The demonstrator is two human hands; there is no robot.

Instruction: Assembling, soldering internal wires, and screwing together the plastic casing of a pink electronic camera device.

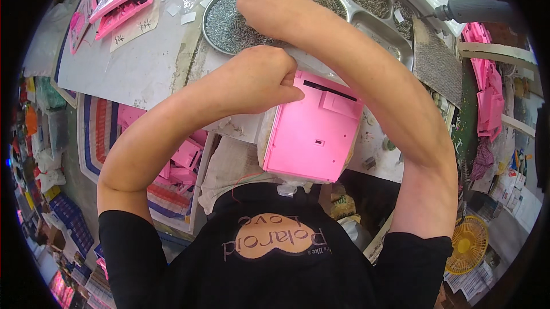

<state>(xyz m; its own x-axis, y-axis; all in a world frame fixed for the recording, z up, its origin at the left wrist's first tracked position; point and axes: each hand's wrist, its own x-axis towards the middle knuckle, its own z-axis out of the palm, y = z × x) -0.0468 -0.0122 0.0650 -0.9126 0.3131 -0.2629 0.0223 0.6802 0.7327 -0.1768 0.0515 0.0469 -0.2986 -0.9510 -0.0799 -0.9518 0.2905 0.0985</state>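
A flat pink plastic panel, with a dark slot along its far edge and a small square hole, lies on the table's near edge in front of me. At its far left corner is my left hand, fingers curled and thumb at the panel's edge; anything between the fingers is hidden. My right hand is closed in a fist, reaching across to the left over the rim of a round metal dish heaped with small silvery screws. What its fingers hold, if anything, cannot be seen.
Right of the dish stands a compartmented steel tray with small metal parts. A grey power screwdriver juts in at far right. Pink framed parts lie at far left; more pink pieces fill a striped-lined container below. A yellow fan stands lower right.
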